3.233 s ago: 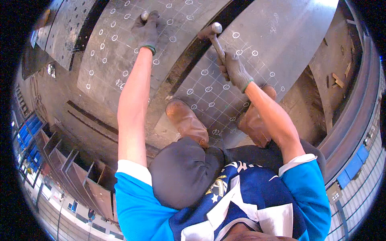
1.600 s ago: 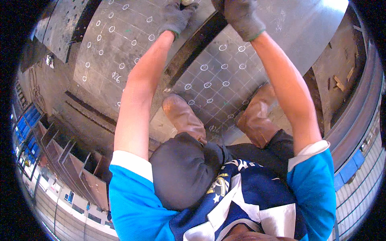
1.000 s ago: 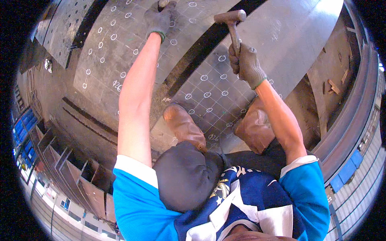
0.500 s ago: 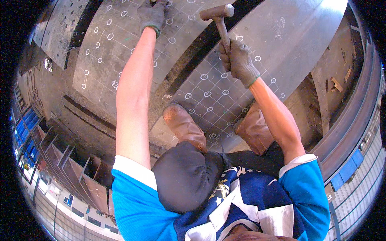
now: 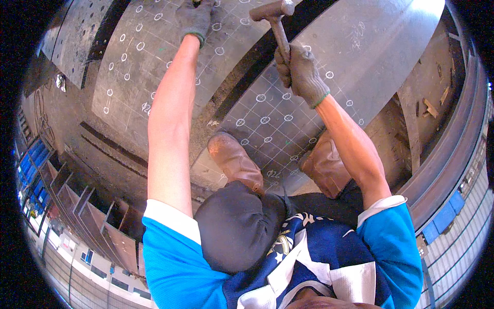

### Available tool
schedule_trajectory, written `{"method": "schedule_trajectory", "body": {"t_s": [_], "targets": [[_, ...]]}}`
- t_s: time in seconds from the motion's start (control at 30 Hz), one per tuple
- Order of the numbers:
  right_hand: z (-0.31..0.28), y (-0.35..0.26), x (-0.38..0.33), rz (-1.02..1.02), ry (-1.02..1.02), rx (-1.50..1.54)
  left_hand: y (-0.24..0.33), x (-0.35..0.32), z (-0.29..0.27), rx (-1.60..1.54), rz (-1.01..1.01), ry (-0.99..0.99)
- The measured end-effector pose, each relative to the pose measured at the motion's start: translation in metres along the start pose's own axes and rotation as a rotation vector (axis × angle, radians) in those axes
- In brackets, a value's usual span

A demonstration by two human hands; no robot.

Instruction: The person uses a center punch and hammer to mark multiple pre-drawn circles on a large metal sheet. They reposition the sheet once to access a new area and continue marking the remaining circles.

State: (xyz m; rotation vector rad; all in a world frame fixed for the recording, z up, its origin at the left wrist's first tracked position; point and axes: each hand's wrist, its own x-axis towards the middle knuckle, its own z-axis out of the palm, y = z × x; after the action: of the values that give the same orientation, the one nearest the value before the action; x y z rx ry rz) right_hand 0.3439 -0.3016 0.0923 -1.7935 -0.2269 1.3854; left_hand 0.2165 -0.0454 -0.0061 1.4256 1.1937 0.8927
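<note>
In grey work gloves with green cuffs, both of my hands reach out over chalk-marked steel plates. My right hand is wrapped round the handle of a hammer, whose head is raised near the top edge of the view. At the far left, my left hand is closed low over the left steel plate. A small bit of something shows at its fingertips, cut off by the view's edge, and its kind cannot be made out. White grid lines and small circles cover this plate and part of the right steel plate.
A dark gap runs between the two plates. My brown boots stand at the near edge of the right plate. Wood scraps lie on the ground at right, beside long curved steel beams. Steel framing stands at lower left.
The hammer and my right hand have shifted slightly up and to the left. My left hand stays in nearly the same place.
</note>
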Motion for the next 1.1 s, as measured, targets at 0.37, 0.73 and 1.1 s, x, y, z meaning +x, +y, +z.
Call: {"method": "schedule_trajectory", "body": {"t_s": [0.37, 0.73, 1.1], "targets": [[0.016, -0.059, 0.026, -0.627, -0.075, -0.433, -0.008, 0.009, -0.002, 0.048, 0.018, -0.020], [0.045, -0.119, 0.094, -0.889, 0.031, -0.361, -0.092, 0.048, 0.003, 0.812, 0.300, -0.189], [-0.034, -0.042, 0.026, -0.241, -0.016, -0.256, -0.031, 0.038, -0.030, 0.169, -0.017, 0.097]]}}
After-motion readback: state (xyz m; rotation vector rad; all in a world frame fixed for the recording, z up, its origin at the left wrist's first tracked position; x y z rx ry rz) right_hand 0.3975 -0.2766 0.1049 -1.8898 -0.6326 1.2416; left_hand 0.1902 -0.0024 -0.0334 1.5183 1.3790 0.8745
